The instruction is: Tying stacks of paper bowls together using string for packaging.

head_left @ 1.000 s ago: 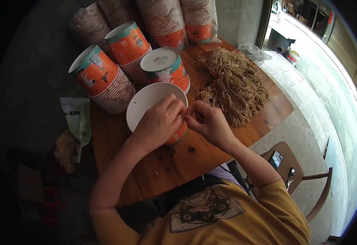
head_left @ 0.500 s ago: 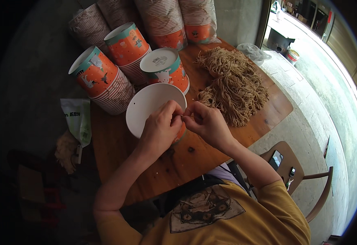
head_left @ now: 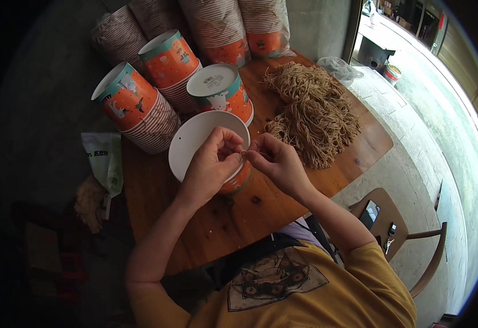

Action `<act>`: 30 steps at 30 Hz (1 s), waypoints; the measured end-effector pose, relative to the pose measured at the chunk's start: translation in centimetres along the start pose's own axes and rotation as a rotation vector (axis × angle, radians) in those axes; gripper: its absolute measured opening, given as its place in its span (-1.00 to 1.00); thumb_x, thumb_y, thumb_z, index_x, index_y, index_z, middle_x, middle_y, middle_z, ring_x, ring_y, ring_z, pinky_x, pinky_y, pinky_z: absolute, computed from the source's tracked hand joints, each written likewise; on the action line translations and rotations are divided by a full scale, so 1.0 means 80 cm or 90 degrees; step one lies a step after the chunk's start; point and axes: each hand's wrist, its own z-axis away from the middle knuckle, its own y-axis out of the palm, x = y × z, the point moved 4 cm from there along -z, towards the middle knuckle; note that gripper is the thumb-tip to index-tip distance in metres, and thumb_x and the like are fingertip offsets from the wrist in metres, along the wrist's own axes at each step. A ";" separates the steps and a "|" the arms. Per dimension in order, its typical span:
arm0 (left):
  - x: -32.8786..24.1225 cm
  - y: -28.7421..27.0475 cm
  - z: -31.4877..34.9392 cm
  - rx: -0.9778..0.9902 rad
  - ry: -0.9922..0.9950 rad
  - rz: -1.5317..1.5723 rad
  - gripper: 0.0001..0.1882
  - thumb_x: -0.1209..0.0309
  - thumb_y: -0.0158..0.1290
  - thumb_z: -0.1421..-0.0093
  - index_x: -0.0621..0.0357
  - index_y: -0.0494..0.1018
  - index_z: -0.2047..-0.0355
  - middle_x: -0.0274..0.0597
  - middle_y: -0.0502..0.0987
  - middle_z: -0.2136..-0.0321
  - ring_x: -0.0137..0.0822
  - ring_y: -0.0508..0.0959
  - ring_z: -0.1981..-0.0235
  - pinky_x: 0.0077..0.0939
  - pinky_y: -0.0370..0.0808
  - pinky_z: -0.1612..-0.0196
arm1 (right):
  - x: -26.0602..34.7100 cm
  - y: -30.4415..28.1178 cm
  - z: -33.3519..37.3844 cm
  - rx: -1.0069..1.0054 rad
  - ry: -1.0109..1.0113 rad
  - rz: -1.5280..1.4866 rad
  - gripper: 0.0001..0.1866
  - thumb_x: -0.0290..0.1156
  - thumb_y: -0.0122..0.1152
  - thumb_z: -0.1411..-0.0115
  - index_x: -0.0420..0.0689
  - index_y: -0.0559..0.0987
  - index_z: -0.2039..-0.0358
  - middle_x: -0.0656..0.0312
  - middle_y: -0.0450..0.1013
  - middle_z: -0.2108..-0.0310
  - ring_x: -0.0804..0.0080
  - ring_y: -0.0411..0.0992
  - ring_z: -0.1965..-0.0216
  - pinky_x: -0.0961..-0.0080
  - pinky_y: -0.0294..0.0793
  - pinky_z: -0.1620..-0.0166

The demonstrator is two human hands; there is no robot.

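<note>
A white-lined paper bucket (head_left: 192,136) lies tilted toward me on the wooden table, its orange printed side (head_left: 238,181) showing below my hands. A small dark hole shows in its wall. My left hand (head_left: 213,164) is over its near right rim, thumb and fingertips pinched. My right hand (head_left: 276,162) meets it there, also pinching. Between the fingertips is a short, thin brownish bit of cord (head_left: 244,154), mostly hidden by the fingers. A heap of tan cords (head_left: 315,117) lies to the right, beyond my right hand.
Upside-down orange paper buckets (head_left: 217,90) stand stacked behind, with bagged stacks (head_left: 214,33) against the wall. A clear plastic bag (head_left: 338,71) lies at the table's far right corner. At right, a wooden chair (head_left: 384,218) holds a phone (head_left: 369,214) and keys (head_left: 390,240). A green-white bag (head_left: 105,158) hangs at left.
My left hand has turned and its fingers have lifted slightly, showing more of the fingertips. The right fingers have shifted a little. The bucket stays nearly in place.
</note>
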 end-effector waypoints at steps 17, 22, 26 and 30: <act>0.000 -0.001 -0.004 0.012 -0.116 0.067 -0.69 0.61 -0.01 -0.13 0.14 0.29 0.10 -0.37 0.43 0.32 -0.57 0.40 0.22 -0.63 0.33 0.04 | 0.025 -0.004 0.011 -0.051 -0.221 0.172 -0.86 -0.49 0.20 -0.06 -0.13 0.48 0.33 0.21 0.39 0.46 0.40 0.42 0.52 0.52 0.42 0.44; -0.001 -0.001 -0.004 0.020 -0.106 0.061 -0.68 0.61 0.00 -0.12 0.14 0.29 0.10 -0.37 0.43 0.34 -0.57 0.40 0.24 -0.64 0.33 0.05 | 0.019 -0.004 0.008 -0.056 -0.175 0.187 -0.86 -0.49 0.21 -0.06 -0.13 0.47 0.34 0.22 0.40 0.42 0.41 0.45 0.50 0.48 0.45 0.45; 0.000 -0.001 -0.004 0.023 -0.105 0.060 -0.68 0.61 0.02 -0.13 0.15 0.29 0.10 -0.36 0.44 0.34 -0.56 0.41 0.25 -0.64 0.34 0.06 | 0.019 -0.005 0.008 -0.099 -0.212 0.191 -0.86 -0.49 0.19 -0.06 -0.10 0.47 0.33 0.24 0.39 0.42 0.36 0.45 0.51 0.46 0.46 0.46; 0.001 -0.001 -0.005 0.022 -0.116 0.061 -0.69 0.59 0.03 -0.15 0.15 0.28 0.10 -0.34 0.44 0.35 -0.56 0.43 0.25 -0.65 0.37 0.09 | 0.026 -0.006 0.013 -0.101 -0.380 0.407 -0.79 -0.47 0.22 -0.02 -0.01 0.46 0.30 0.28 0.30 0.45 0.38 0.43 0.48 0.46 0.44 0.53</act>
